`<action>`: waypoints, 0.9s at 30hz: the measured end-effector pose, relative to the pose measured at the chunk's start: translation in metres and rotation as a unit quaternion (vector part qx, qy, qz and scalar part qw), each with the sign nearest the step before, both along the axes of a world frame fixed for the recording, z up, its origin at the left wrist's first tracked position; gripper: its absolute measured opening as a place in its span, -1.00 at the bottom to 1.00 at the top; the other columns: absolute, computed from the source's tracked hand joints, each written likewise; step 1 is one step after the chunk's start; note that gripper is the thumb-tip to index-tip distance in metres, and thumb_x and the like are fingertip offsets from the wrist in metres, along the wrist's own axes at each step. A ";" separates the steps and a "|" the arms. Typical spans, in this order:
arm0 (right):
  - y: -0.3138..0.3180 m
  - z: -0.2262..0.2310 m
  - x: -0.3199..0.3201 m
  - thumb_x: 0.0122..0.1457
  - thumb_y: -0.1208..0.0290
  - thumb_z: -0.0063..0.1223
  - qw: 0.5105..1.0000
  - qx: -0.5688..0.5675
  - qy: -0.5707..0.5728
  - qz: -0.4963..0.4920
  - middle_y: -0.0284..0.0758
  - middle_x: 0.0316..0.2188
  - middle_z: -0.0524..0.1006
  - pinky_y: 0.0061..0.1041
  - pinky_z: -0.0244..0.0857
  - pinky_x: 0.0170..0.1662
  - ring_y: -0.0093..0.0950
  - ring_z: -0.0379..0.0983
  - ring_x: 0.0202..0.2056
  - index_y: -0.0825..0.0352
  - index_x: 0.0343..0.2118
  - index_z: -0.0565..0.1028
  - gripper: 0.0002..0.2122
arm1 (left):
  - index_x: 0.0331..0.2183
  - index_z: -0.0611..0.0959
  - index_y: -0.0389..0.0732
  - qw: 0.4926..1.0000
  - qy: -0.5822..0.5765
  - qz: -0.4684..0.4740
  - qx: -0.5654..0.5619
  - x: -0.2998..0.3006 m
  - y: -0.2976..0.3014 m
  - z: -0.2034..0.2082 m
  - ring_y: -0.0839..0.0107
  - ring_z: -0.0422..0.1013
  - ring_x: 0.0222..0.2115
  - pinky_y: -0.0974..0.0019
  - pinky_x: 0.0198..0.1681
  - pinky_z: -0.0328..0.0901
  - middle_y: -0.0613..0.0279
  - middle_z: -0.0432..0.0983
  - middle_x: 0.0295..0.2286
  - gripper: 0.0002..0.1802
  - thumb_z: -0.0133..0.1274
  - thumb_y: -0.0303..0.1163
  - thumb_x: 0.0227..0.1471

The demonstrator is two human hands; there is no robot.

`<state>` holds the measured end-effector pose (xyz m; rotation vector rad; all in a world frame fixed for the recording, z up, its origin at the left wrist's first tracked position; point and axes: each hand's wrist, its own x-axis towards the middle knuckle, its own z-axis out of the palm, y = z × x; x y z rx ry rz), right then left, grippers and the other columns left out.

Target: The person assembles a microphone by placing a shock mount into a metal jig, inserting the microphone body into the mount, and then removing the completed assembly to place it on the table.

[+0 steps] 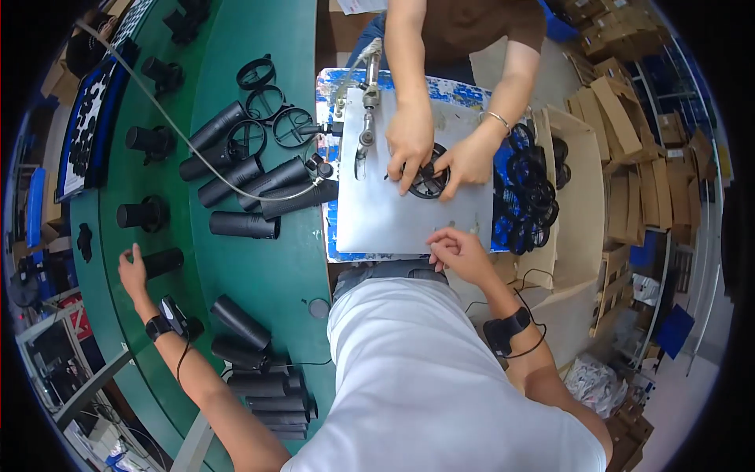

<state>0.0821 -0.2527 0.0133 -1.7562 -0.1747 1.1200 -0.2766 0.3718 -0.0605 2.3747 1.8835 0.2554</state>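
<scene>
- Your left hand (132, 267) reaches over the green surface (259, 259) and grips the end of a black tube (161, 262).
- Your right hand (456, 253) rests loosely curled and holds nothing at the near edge of the metal plate (393, 212).
- Another person's hands (436, 153) hold a black ring (429, 179) on this plate.
- More black tubes (252, 177) lie together on the surface.

Black cylindrical tubes (244, 177) lying in the cluster on the green table (267, 267): six. Tubes standing along the far left strip: five. Tubes (259, 370) piled near the lower edge: about six. Loose black spoked rings (266, 101) on the table: four. Metal plate (409, 197): one. Rings (535, 189) in the cardboard box: too many to count.
</scene>
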 end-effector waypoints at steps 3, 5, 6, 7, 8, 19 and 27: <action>0.001 0.003 0.001 0.23 0.48 -0.02 0.999 0.001 0.029 -0.024 -0.36 -0.52 0.55 -0.73 0.28 -0.50 -0.66 0.45 -0.57 0.42 -0.19 0.48 -0.84 | -0.05 0.51 -0.16 0.990 -0.050 -0.015 -0.128 -0.017 0.004 -0.018 -0.02 0.39 -0.08 0.08 -0.02 0.28 -0.10 0.42 -0.08 -0.42 0.06 0.08 0.04; 0.000 0.001 0.003 0.23 0.47 -0.03 0.999 0.000 0.020 -0.028 -0.36 -0.54 0.55 -0.73 0.26 -0.52 -0.66 0.44 -0.58 0.42 -0.20 0.49 -0.84 | -0.08 0.50 -0.15 1.000 0.011 -0.018 -0.011 -0.007 -0.013 -0.025 -0.03 0.40 -0.13 0.05 -0.06 0.31 -0.08 0.41 -0.12 -0.47 0.07 0.02 0.04; 0.000 0.000 0.003 0.23 0.47 -0.03 1.000 0.000 0.011 -0.025 -0.36 -0.55 0.54 -0.73 0.24 -0.54 -0.66 0.44 -0.60 0.41 -0.20 0.49 -0.84 | -0.09 0.48 -0.14 1.000 0.010 -0.022 0.009 -0.004 -0.021 -0.024 -0.04 0.40 -0.15 0.03 -0.07 0.30 -0.07 0.40 -0.14 -0.50 0.08 -0.02 0.03; -0.001 0.000 0.002 0.23 0.47 -0.03 1.000 0.002 0.012 -0.027 -0.36 -0.55 0.54 -0.73 0.24 -0.54 -0.66 0.44 -0.60 0.41 -0.20 0.49 -0.84 | -0.09 0.48 -0.14 1.000 0.010 -0.024 0.011 -0.002 -0.022 -0.021 -0.04 0.40 -0.15 0.03 -0.07 0.30 -0.07 0.40 -0.14 -0.50 0.08 -0.02 0.03; 0.000 0.000 0.002 0.23 0.46 -0.03 1.000 -0.003 0.013 -0.025 -0.36 -0.55 0.55 -0.73 0.24 -0.54 -0.66 0.44 -0.60 0.41 -0.20 0.49 -0.84 | -0.07 0.47 -0.14 1.000 0.013 -0.021 0.003 -0.005 -0.022 -0.020 -0.05 0.40 -0.14 0.03 -0.06 0.30 -0.08 0.39 -0.12 -0.48 0.09 -0.02 0.03; -0.001 0.000 0.002 0.23 0.45 -0.02 1.000 0.006 0.004 -0.007 -0.37 -0.55 0.55 -0.73 0.23 -0.54 -0.68 0.43 -0.60 0.39 -0.20 0.50 -0.84 | -0.05 0.47 -0.24 0.999 -0.004 -0.015 0.029 -0.001 -0.037 -0.010 -0.05 0.39 -0.10 0.04 -0.03 0.29 -0.12 0.43 -0.11 -0.34 0.13 0.08 -0.02; -0.001 -0.001 0.000 0.22 0.46 -0.02 1.000 0.009 -0.004 -0.002 -0.37 -0.54 0.55 -0.74 0.26 -0.53 -0.68 0.44 -0.58 0.40 -0.20 0.49 -0.84 | -0.10 0.55 -0.11 0.993 0.049 0.055 0.092 0.028 -0.070 0.045 0.00 0.43 -0.14 0.00 -0.11 0.33 0.01 0.52 -0.16 -0.43 0.10 0.10 -0.02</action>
